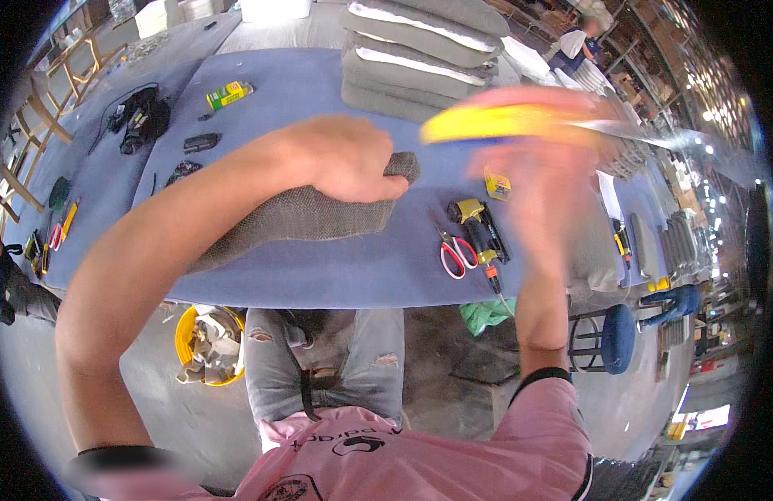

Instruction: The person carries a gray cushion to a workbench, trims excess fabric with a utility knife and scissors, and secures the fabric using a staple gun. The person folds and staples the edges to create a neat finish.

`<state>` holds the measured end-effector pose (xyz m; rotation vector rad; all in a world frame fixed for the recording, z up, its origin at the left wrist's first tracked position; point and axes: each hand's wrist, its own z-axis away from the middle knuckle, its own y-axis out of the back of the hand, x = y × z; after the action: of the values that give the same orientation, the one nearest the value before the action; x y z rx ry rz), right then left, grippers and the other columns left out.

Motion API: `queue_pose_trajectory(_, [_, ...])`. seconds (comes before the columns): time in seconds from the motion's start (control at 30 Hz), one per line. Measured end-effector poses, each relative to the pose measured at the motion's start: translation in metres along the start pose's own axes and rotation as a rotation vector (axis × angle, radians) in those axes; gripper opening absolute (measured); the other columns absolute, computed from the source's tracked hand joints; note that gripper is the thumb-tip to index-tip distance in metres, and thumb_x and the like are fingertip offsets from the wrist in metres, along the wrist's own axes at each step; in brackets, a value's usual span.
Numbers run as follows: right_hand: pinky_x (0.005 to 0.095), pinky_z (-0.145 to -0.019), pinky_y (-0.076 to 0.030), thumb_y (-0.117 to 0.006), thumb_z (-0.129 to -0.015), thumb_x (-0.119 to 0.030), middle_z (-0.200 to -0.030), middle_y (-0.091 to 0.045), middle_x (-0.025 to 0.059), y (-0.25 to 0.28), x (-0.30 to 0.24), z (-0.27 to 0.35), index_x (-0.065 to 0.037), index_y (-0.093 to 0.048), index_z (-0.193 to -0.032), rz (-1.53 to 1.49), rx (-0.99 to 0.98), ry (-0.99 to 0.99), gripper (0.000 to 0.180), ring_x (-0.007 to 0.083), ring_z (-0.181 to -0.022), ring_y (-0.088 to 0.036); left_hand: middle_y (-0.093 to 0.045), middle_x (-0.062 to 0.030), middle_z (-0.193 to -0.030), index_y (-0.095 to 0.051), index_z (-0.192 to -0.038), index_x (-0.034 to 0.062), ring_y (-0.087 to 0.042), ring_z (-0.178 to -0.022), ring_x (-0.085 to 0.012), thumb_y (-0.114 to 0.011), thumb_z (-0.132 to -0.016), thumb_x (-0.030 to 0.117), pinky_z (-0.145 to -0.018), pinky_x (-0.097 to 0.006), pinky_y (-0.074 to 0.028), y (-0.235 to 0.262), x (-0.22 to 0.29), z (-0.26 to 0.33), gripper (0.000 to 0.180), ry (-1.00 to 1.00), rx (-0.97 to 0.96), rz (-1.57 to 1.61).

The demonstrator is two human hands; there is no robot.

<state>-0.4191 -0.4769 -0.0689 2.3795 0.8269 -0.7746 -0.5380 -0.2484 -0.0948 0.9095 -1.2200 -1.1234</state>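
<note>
A blue-covered table (pixel 320 275) carries a grey fabric piece (pixel 303 219) near its front edge, red-handled scissors (pixel 454 252) and a yellow-black stapler (pixel 480 230) to the right, stacked grey cushions (pixel 420 54) at the back, and a small yellow-green box (pixel 229 94) at back left.

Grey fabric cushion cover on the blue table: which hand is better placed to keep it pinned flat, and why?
Left. The left hand already grips the grey fabric cushion cover, while the right hand is raised, blurred, holding a yellow tool.

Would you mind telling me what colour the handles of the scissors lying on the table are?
The scissors have red handles, seen in the head view, beside the yellow-and-black tool.
</note>
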Motion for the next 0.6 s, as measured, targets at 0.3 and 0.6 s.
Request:
queue_pose_trajectory(0.3, [0.0234,-0.052,-0.053,-0.055,-0.120,-0.028,-0.099,-0.081,0.0145,-0.031,0.013,-0.013,-0.003,-0.062,-0.124,0.231,-0.034,-0.003,0.026,0.0146,-0.061,-0.070,-0.078,-0.0321,-0.105,-0.079,-0.109,-0.0024,-0.076,-0.105,-0.0498,-0.063,-0.104,0.056,-0.098,-0.058,-0.059,0.002,0.001,-0.003,0.061,0.052,-0.041,-0.011])
queue_pose_trajectory(0.6, [0.0236,-0.043,-0.046,-0.051,-0.121,-0.028,-0.100,-0.078,0.0135,-0.016,0.025,-0.028,-0.009,-0.053,-0.127,0.097,-0.042,-0.163,0.020,0.0116,-0.056,-0.063,-0.079,-0.0314,-0.108,-0.079,-0.111,-0.0022,-0.076,-0.106,-0.0508,-0.065,-0.104,0.058,-0.098,-0.059,-0.059,0.002,0.008,-0.002,0.062,0.046,-0.056,-0.029])
